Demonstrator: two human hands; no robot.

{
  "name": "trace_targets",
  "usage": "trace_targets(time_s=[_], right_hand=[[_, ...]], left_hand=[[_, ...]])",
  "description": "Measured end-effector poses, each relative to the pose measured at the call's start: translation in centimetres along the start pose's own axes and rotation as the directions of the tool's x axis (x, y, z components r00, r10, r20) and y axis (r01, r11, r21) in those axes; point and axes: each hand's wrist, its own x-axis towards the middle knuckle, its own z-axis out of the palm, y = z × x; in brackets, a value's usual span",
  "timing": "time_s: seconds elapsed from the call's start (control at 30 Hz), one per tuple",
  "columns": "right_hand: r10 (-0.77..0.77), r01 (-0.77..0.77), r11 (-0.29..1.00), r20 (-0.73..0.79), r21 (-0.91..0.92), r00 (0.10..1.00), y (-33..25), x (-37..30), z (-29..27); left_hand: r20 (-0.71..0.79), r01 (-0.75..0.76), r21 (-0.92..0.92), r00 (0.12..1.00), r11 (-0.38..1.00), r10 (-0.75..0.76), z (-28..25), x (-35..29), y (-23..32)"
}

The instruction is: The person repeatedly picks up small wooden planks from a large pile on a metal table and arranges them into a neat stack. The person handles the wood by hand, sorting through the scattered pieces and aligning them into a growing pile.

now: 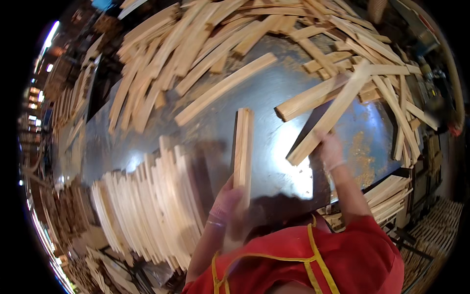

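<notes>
A short wooden board (243, 147) stands out from my left hand (229, 200), whose fingers are closed round its near end above the metal table (191, 147). On the right, my right hand (331, 151) grips a longer wooden board (338, 110) near its lower end; the board slants up toward the far right and is slightly blurred. Just left of it, a thick wooden piece (308, 100) lies on the table. Farther off, a single long board (225, 89) rests apart from the heap.
A large heap of loose boards (196, 36) covers the far side, and more boards (391, 98) lie crossed at the right. A row of boards (147, 203) is stacked at the near left. Sawdust (362, 152) is scattered on the right; more boards (387, 193) sit beyond the table's near-right edge.
</notes>
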Motion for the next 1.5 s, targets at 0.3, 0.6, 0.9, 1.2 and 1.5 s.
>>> trace_targets(time_s=[0.3,0.6,0.9,1.2,1.5], right_hand=[[0.567,0.125,0.126,0.175,-0.984,0.805,24.5,-19.2,12.1],[0.273,0.758,-0.113,0.713,-0.643,0.645,16.6,-6.1,17.8],[0.238,0.593,-0.723,0.678,-0.356,0.696,1.5,2.9,7.7],[-0.306,0.142,-0.041,0.147,-0.989,0.941,-12.2,17.6,12.9],[-0.221,0.174,0.937,-0.128,-0.303,0.967,-7.0,29.4,7.5]], left_hand=[[-0.232,0.05,0.958,0.709,0.281,0.666,-2.7,-13.2,-0.4],[0.012,-0.103,0.993,0.605,0.063,0.796,-1.6,-18.8,-2.3],[0.129,-0.061,0.991,0.704,-0.121,0.699,0.2,-8.5,-1.3],[0.005,0.356,0.887,0.628,-0.293,0.778,-2.7,8.6,7.3],[-0.175,-0.02,0.341,0.981,0.94,0.084,-3.1,3.5,2.1]])
